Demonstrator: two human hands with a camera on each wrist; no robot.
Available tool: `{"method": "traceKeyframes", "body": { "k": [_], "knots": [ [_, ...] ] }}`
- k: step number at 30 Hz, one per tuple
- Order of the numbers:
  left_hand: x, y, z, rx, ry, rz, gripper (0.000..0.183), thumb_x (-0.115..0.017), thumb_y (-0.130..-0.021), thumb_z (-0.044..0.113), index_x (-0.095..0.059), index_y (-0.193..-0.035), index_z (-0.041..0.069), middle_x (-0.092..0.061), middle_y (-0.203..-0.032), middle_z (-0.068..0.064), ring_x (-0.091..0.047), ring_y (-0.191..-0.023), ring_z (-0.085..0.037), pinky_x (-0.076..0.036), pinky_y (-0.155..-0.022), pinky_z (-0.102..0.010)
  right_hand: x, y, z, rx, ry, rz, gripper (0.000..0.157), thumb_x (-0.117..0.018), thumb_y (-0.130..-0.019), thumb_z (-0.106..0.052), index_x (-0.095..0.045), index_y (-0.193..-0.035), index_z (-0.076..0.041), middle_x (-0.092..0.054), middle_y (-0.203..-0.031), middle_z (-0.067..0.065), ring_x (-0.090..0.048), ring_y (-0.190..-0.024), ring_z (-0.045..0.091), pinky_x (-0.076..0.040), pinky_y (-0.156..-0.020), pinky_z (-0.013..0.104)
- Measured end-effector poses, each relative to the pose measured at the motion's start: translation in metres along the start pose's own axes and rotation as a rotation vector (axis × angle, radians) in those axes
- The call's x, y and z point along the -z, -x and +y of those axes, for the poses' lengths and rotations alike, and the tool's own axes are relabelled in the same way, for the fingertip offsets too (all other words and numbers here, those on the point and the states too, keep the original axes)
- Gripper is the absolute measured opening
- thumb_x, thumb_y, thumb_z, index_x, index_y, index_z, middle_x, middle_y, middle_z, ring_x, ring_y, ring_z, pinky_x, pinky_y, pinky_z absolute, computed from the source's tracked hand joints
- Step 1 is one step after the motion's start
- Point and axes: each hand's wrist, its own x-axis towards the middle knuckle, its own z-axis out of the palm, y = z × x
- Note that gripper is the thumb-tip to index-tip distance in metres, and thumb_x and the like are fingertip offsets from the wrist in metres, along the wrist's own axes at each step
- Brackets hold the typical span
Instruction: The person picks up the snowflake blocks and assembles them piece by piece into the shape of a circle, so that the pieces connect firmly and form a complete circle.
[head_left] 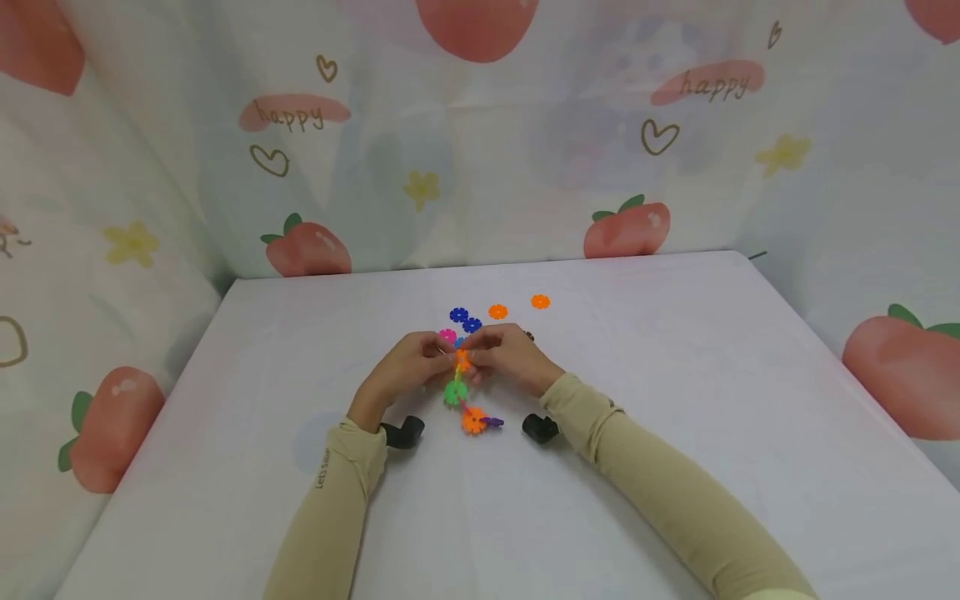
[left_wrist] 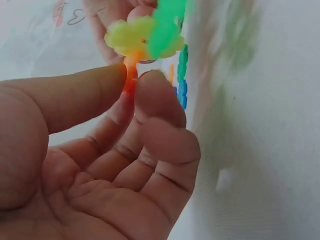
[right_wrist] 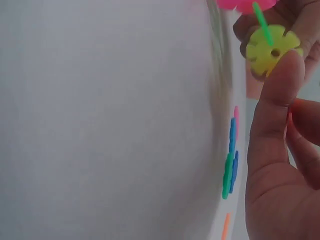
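Both hands meet over the middle of the table at a chain of slotted plastic flower discs. My left hand (head_left: pixel 408 364) pinches the chain's top orange disc (head_left: pixel 462 360) between thumb and fingertip. From the other side, my right hand (head_left: pixel 513 357) pinches at the same orange disc, which its fingers mostly hide in the right wrist view. A yellow disc (right_wrist: pixel 260 47) joins onto the orange one, followed by a green disc (head_left: pixel 455 392). Lower down come a pink disc (right_wrist: pixel 242 4), another orange disc (head_left: pixel 472 420) and a purple disc (head_left: pixel 492 422) at the near end.
Beyond the hands lie loose discs: dark blue ones (head_left: pixel 459 315), orange ones (head_left: pixel 498 312), a pink one (head_left: pixel 447 335) and a lighter blue one (head_left: pixel 461 342). A green disc (right_wrist: pixel 227 175) lies among them. Black wrist devices (head_left: pixel 405 432) stick out beneath both sleeves. A patterned curtain (head_left: pixel 487 167) backs the white table (head_left: pixel 660 400).
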Motion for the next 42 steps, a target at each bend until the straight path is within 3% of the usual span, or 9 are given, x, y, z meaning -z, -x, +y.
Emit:
{"method": "traceKeyframes", "body": {
  "k": [6,12,17,23,27,33,42],
  "knots": [
    [-0.001,0.001,0.001,0.049,0.063,0.019,0.019,-0.07,-0.104,0.015,-0.066,-0.117,0.001,-0.068,-0.098,-0.011,-0.061,-0.084,-0.024,-0.052,-0.074,-0.029,0.009,-0.011,-0.005,-0.009,0.128,0.048,0.027,-0.063,-0.105,-0.005,-0.069,-0.127,0.009,-0.071,-0.103,0.015,-0.07,-0.081,0.024,-0.059,-0.077,0.029],
    [-0.002,0.0,-0.003,0.071,0.059,0.019,0.024,-0.07,-0.103,0.014,-0.07,-0.124,0.002,-0.069,-0.1,-0.01,-0.06,-0.084,-0.023,-0.051,-0.075,-0.029,0.019,-0.025,-0.007,0.016,0.452,0.134,0.022,-0.069,-0.103,-0.009,-0.075,-0.121,0.001,-0.072,-0.109,0.011,-0.064,-0.094,0.025,-0.054,-0.081,0.031],
    [0.0,0.003,-0.006,0.044,0.061,0.013,0.019,-0.069,-0.103,0.014,-0.069,-0.117,0.001,-0.068,-0.099,-0.01,-0.058,-0.082,-0.022,-0.048,-0.073,-0.03,0.021,-0.034,-0.009,0.042,0.679,0.083,0.021,-0.072,-0.1,-0.008,-0.075,-0.119,0.001,-0.071,-0.107,0.013,-0.063,-0.1,0.029,-0.054,-0.091,0.039],
    [0.001,0.004,-0.005,0.019,0.056,0.002,0.019,-0.069,-0.103,0.014,-0.069,-0.114,-0.001,-0.067,-0.096,-0.009,-0.057,-0.079,-0.022,-0.048,-0.074,-0.03,0.02,-0.037,-0.008,0.07,0.851,0.013,0.02,-0.074,-0.096,-0.004,-0.074,-0.114,0.004,-0.071,-0.105,0.015,-0.063,-0.098,0.03,-0.054,-0.092,0.041],
    [0.001,0.002,-0.003,0.038,0.031,0.009,0.019,-0.07,-0.103,0.016,-0.071,-0.113,0.0,-0.067,-0.095,-0.009,-0.058,-0.08,-0.022,-0.049,-0.073,-0.029,0.02,-0.037,-0.008,0.085,0.868,0.012,0.018,-0.073,-0.095,-0.002,-0.071,-0.112,0.005,-0.07,-0.104,0.015,-0.062,-0.098,0.03,-0.054,-0.093,0.041],
    [0.0,0.001,-0.001,0.041,0.017,0.009,0.018,-0.071,-0.102,0.016,-0.075,-0.11,0.0,-0.066,-0.091,-0.007,-0.057,-0.077,-0.021,-0.047,-0.073,-0.03,0.022,-0.033,-0.007,0.053,0.787,0.045,0.017,-0.073,-0.095,0.0,-0.064,-0.11,0.002,-0.069,-0.105,0.015,-0.062,-0.096,0.029,-0.054,-0.091,0.041],
    [-0.003,0.001,-0.003,0.037,0.029,0.009,0.02,-0.072,-0.103,0.018,-0.076,-0.11,0.0,-0.068,-0.092,-0.008,-0.058,-0.08,-0.021,-0.047,-0.075,-0.031,0.029,-0.029,-0.001,0.068,0.672,0.101,0.012,-0.072,-0.096,0.0,-0.071,-0.109,-0.001,-0.068,-0.1,0.011,-0.061,-0.094,0.028,-0.052,-0.087,0.039]
  ]
}}
